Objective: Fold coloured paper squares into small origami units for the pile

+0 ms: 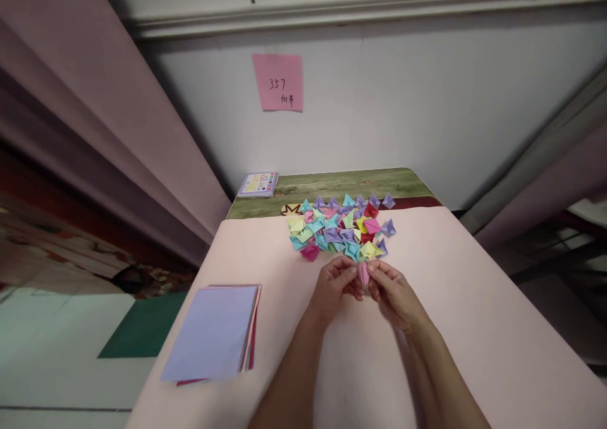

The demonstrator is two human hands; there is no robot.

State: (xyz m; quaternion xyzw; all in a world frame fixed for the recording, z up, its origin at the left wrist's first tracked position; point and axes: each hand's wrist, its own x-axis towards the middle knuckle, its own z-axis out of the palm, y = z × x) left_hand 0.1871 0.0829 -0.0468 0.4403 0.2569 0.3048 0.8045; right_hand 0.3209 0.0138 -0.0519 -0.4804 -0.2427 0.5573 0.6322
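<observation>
Between the fingertips of both hands is a small pink folded paper piece [363, 273], pleated and held upright. My left hand [337, 282] pinches its left side, and my right hand [389, 290] pinches its right side. The fingers partly hide it. Just beyond the hands lies a heap of small folded paper pieces [332, 234] in purple, turquoise, yellow, pink and red. They are pointed origami shapes, some overlapping.
A stack of coloured paper sheets [211, 333], light blue on top, lies at the left of the pink-covered table [474, 277]. A printed pack [258, 184] sits at the far left corner. A pink note [279, 83] is on the wall behind. Curtains hang on both sides.
</observation>
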